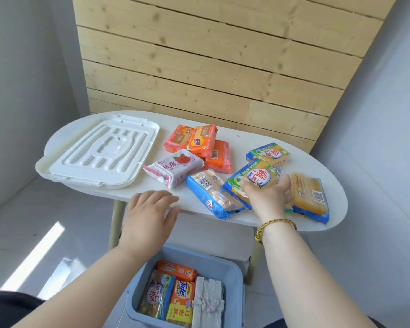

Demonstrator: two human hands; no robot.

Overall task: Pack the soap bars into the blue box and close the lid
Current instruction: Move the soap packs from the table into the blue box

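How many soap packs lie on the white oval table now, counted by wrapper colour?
Orange plastic-wrapped soap packs: 3
White-and-pink rose-printed soap pack: 1
Blue-edged packs of yellow soap: 4
Total: 8

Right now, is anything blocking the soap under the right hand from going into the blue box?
Nothing visible: the right hand touches the soap bar, the lid lies aside on the table, and the blue box stands open below, partly filled.
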